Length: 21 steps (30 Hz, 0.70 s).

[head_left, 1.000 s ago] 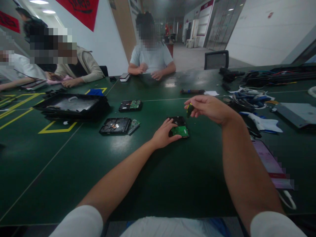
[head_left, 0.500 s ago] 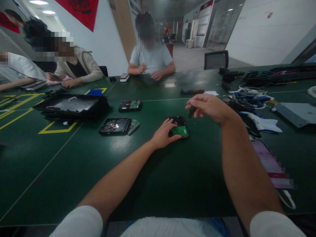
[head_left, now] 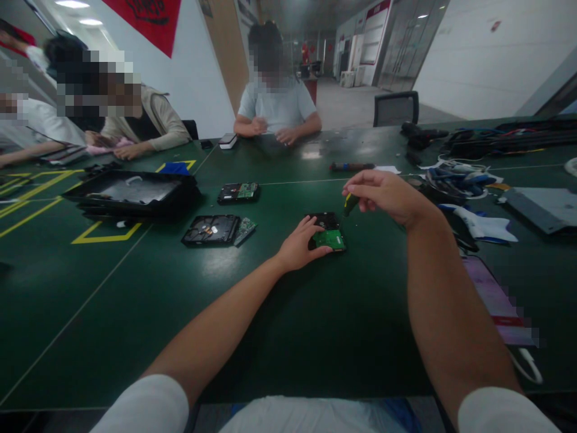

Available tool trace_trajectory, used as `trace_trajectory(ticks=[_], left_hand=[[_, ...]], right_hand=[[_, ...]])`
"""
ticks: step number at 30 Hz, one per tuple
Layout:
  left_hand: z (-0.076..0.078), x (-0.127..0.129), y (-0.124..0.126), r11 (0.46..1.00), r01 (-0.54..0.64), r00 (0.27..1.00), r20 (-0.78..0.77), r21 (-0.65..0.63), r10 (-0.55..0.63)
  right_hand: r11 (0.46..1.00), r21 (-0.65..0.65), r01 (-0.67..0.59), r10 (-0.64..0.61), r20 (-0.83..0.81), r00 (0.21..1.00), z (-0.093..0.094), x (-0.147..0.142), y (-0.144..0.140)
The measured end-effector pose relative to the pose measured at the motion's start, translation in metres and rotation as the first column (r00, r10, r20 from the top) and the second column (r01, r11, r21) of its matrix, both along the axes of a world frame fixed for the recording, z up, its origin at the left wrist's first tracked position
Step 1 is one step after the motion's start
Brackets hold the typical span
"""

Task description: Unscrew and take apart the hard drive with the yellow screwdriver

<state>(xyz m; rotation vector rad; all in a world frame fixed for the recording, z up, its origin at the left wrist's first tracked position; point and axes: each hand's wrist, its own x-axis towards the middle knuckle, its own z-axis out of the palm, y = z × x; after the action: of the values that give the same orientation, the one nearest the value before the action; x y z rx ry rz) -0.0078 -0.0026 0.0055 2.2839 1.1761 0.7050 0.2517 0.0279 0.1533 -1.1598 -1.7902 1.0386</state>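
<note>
At frame centre the left hand (head_left: 297, 248) presses flat on the hard drive (head_left: 328, 231) to steady it, while the right hand (head_left: 387, 195) pinches a screwdriver (head_left: 349, 204), tip down, just above its upper right corner.

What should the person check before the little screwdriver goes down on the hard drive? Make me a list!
1. Left hand steadies the hard drive: ok, fingers rest on its near left edge.
2. Right hand has a firm grip on the screwdriver: ok, pinched by the fingertips.
3. Tip lined up with a screw: cannot tell, too small.
4. Drive lies flat on the table: ok.
5. Green circuit board faces up: ok.
6. Other opened drive lies apart: ok.
</note>
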Motion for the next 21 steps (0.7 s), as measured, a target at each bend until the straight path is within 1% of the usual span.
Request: trace_trajectory(ticks=[4, 6, 8, 11, 14, 16, 21], left_hand=[[0.0003, 0.0009, -0.0001, 1.0, 0.002, 1.0, 0.006, 0.005, -0.002], [0.0001, 0.0008, 0.0001, 1.0, -0.001, 1.0, 0.003, 0.011, 0.001], [-0.0002, 0.0004, 0.0003, 1.0, -0.003, 1.0, -0.003, 0.009, 0.003], [-0.0006, -0.0003, 0.0003, 1.0, -0.003, 1.0, -0.005, -0.004, 0.003], [-0.0012, -0.0007, 0.0008, 1.0, -0.001, 1.0, 0.001, -0.003, 0.001], [-0.0022, -0.0008, 0.0014, 1.0, 0.0, 1.0, 0.005, -0.002, 0.0], [-0.0038, -0.0016, 0.0023, 1.0, 0.0, 1.0, 0.007, -0.006, 0.0]], right_hand=[[0.997, -0.037, -0.067, 0.065, -0.057, 0.996, 0.0006, -0.0022, -0.002], [0.996, -0.039, -0.082, 0.08, -0.062, 0.995, 0.0007, -0.0019, -0.002], [0.998, -0.019, -0.059, 0.058, -0.034, 0.998, 0.0, -0.0008, -0.0008], [1.0, 0.016, 0.025, -0.025, 0.011, 1.0, -0.0027, 0.0011, 0.003], [0.997, -0.004, 0.083, -0.083, -0.021, 0.996, -0.0058, 0.0014, 0.0069], [0.996, -0.031, 0.083, -0.085, -0.055, 0.995, -0.0067, 0.0009, 0.0077], [0.997, -0.071, 0.013, -0.018, -0.075, 0.997, -0.003, -0.0011, 0.0039]])
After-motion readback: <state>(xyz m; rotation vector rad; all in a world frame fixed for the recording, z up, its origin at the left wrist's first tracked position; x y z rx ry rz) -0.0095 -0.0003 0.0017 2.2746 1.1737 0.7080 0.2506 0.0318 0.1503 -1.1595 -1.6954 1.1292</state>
